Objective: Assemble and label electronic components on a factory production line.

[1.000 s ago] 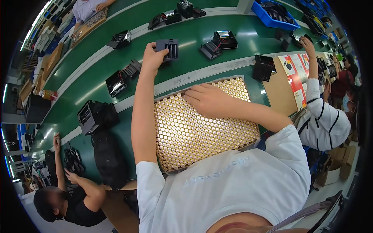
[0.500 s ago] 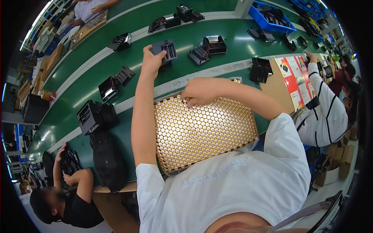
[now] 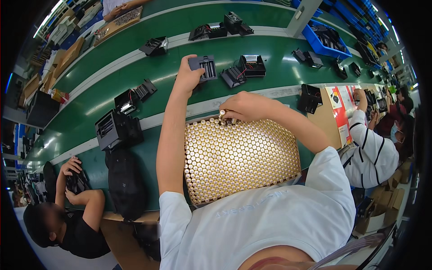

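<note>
Below right hand [image 3: 245, 105]: tray [image 3: 294, 148] packed with upright cells [image 3: 238, 157], axes vertical, nearly all unpicked | beyond it on belt [image 3: 135, 76]: left hand [image 3: 186, 76] closed on black holder [image 3: 204, 67], slots facing up, long axis across belt, seemingly unfilled | right hand pinching few cells [image 3: 222, 114] at tray's far edge

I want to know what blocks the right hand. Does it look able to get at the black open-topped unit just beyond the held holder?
Probably yes: the right hand sits at the cell tray's far edge, with bare green belt between it and the black unit, though it already holds cells.
</note>
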`<state>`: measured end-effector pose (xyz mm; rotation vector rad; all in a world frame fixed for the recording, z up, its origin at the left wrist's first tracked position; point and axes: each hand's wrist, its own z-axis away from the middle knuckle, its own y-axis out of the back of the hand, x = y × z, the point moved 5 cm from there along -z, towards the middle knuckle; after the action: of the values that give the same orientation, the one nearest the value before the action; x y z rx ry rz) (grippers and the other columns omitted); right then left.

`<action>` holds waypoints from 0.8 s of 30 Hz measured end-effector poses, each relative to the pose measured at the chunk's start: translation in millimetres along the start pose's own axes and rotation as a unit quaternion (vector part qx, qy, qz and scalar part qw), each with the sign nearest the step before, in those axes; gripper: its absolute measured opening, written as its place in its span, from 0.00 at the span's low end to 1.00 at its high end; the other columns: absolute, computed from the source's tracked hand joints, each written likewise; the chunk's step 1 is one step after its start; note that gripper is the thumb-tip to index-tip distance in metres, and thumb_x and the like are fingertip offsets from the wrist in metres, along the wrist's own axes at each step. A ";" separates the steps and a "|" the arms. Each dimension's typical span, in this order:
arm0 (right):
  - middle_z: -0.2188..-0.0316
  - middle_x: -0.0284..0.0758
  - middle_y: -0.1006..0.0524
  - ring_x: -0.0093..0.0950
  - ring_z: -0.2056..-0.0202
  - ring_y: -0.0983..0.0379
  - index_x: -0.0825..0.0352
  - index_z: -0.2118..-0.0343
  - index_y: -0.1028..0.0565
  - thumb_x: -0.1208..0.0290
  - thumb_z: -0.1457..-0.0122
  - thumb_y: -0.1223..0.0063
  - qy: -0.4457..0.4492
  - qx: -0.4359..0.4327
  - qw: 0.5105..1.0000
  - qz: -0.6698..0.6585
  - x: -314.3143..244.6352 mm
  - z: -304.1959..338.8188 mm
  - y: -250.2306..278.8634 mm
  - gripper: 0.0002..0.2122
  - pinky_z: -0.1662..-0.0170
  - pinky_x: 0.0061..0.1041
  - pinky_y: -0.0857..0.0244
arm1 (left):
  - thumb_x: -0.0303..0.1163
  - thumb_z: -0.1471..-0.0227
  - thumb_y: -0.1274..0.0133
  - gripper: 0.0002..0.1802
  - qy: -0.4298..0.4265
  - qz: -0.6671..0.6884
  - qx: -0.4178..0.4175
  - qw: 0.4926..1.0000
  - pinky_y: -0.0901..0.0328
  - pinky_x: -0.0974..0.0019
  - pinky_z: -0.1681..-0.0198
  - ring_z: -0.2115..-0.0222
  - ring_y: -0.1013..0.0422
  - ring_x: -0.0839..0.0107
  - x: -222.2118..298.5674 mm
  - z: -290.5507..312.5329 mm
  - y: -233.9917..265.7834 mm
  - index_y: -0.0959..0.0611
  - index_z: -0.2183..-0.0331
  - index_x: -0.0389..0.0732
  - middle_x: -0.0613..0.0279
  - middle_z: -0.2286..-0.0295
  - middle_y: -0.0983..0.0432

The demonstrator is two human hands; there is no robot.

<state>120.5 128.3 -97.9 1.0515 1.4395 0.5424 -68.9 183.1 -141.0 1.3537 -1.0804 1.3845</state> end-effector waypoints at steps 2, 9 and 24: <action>0.79 0.37 0.20 0.32 0.80 0.28 0.71 0.70 0.20 0.72 0.45 0.43 -0.030 0.004 0.999 -0.016 0.6 -6.5 6.6 0.07 0.73 0.26 0.35 | 0.20 0.46 0.51 0.24 0.005 0.008 0.006 1.000 0.27 0.66 0.64 0.64 0.27 0.65 0.1 2.1 0.9 0.34 0.47 0.41 0.48 0.59 0.30; 0.82 0.33 0.22 0.20 0.86 0.36 0.72 0.70 0.18 0.73 0.45 0.43 -0.173 0.102 0.972 -0.121 44.6 -53.6 32.0 0.07 0.79 0.19 0.40 | 0.28 0.44 0.51 0.18 0.037 0.051 0.031 0.998 0.29 0.68 0.65 0.66 0.28 0.66 6.3 8.9 5.8 0.31 0.51 0.38 0.49 0.61 0.28; 0.82 0.34 0.22 0.24 0.86 0.32 0.73 0.67 0.19 0.75 0.45 0.44 -0.221 0.116 0.968 -0.037 9.2 -103.1 27.3 0.07 0.79 0.24 0.35 | 0.33 0.44 0.46 0.21 0.006 0.101 0.183 0.978 0.30 0.64 0.65 0.65 0.30 0.62 -8.3 13.8 44.5 0.33 0.52 0.36 0.45 0.60 0.31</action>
<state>31.2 175.1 -61.6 1.2082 1.1539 0.0712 -109.2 159.6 -149.1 1.5243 -1.0080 1.8068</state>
